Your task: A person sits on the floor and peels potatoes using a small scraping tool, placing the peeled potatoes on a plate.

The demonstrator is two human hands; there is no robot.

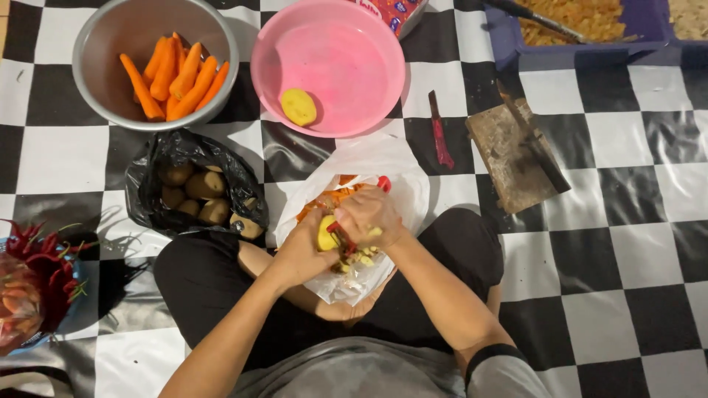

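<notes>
**Peeling over the bag, seated on checkered mat**

Left hand (301, 254) is curled closed around one half-peeled yellow potato (327, 234). Right hand (371, 216) is clenched on one red-handled peeler (346, 236), its blade against the potato. Both sit just above one white plastic bag (383, 166) spread across the lap, holding orange and pale peelings.

Left of it: one black plastic bag (158, 166), open, five or six unpeeled brown potatoes visible inside. Far left edge: one bundle of red chillies (33, 258).

Right: one worn wooden chopping block (501, 158) with one cleaver lying on it; one red-handled knife (440, 136) flat on the mat beside it.

Farther: one pink plastic basin (346, 66) with one peeled yellow potato (298, 107); one grey metal bowl (110, 37) with roughly nine peeled carrots. Top right: one blue tray (509, 44) of shredded food.
</notes>
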